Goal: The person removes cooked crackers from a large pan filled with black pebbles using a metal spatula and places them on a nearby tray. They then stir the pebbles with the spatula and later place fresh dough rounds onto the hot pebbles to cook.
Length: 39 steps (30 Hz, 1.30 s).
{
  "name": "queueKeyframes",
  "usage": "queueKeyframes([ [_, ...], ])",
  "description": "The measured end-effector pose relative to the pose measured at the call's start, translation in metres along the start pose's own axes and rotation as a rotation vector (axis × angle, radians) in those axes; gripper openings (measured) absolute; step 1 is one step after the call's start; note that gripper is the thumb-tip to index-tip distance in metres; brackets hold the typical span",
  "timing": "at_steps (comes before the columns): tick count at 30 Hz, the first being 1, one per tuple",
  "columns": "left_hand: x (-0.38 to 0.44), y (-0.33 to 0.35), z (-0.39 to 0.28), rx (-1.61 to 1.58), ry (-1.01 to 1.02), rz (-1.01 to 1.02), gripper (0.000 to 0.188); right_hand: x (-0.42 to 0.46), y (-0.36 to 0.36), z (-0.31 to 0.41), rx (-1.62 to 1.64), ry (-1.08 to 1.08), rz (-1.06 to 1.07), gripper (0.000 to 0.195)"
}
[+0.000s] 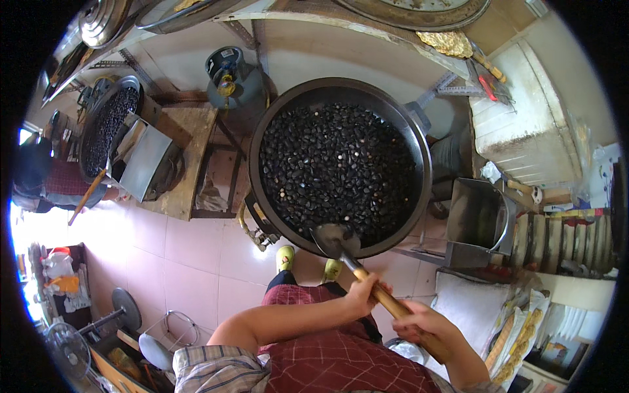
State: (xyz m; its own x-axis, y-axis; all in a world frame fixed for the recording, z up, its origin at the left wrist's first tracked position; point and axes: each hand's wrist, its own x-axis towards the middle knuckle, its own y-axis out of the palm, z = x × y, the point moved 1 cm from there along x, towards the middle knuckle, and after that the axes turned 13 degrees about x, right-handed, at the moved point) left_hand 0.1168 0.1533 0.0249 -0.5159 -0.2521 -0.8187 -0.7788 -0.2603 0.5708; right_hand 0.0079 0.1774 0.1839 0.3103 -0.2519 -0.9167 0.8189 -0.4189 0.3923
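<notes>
A large dark metal wok [255, 147] stands in front of me, filled with small black stones [334, 167] and a few pale beads among them. Both my hands grip the wooden handle [393, 304] of a shovel. My left hand [363, 294] is wrapped round the handle nearer the metal blade [336, 239], and my right hand [417, 322] holds it closer to the butt end. The blade rests at the wok's near edge, over the stones; whether its tip is under them I cannot tell.
A gas cylinder [236, 83] stands behind and left of the wok. A second stone-filled wok [110, 127] is at far left beside a wooden table [189, 162], with another person [59, 177] near it. A metal bin [474, 216] stands on the right. A shelf [304, 18] runs overhead.
</notes>
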Motion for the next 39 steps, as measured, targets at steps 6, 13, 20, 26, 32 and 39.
queueKeyframes([
  [6,0.088,-0.025,-0.113,0.166,0.039,-0.282,0.017,0.130,0.027,0.013,0.463,-0.290,0.369,0.026],
  [13,0.031,0.004,-0.066,0.457,0.286,-0.285,0.016,0.100,-0.010,-0.055,1.204,0.069,0.885,0.038],
  [20,0.017,-0.047,-0.102,0.110,-0.021,0.215,0.012,0.083,0.076,0.019,-0.033,-0.237,-0.001,0.039],
  [26,0.084,-0.024,-0.172,0.549,0.133,-0.564,0.014,0.181,0.058,0.005,1.068,-0.245,0.760,0.017],
  [32,0.012,-0.026,-0.106,0.395,0.202,-0.201,0.013,0.127,0.039,-0.052,0.951,-0.043,0.716,0.025],
  [39,0.018,-0.047,-0.165,0.187,0.089,0.233,0.023,0.132,0.103,0.041,-0.027,-0.351,0.061,0.027],
])
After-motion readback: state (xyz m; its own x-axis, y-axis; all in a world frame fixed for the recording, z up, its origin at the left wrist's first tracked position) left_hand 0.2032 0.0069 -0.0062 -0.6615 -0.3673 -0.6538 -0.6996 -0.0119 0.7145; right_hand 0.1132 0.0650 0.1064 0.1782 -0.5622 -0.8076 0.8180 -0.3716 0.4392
